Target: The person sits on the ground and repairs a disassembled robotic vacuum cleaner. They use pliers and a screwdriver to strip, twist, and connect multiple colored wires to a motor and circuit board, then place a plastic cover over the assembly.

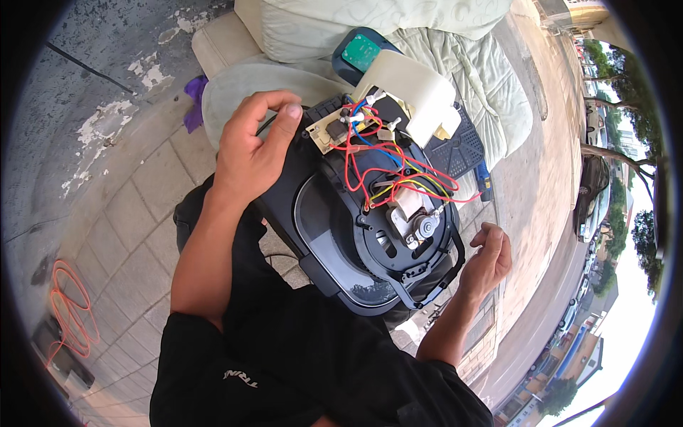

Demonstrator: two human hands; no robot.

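Observation:
A black appliance (313, 263) with a rounded clear window lies across my lap, its inside exposed. On it sit a metal motor part (425, 226), a circuit board (329, 134) and a tangle of red, blue and yellow-green wires (363, 167). A cream plastic housing (420, 96) leans at its far end. My left hand (252, 146) is beside the appliance's far left edge, thumb and forefinger curved with a gap between them; its other fingers are hidden. To the right of the appliance, my right hand (487, 260) hovers with loosely bent fingers and nothing visible in them.
Behind the appliance is a pale quilted cushion (455, 64), with a dark panel bearing a green board (361, 52). A blue-handled tool (483, 181) lies at the right. An orange cord (71, 306) coils on the paving at left. Parked cars (590, 192) line the street.

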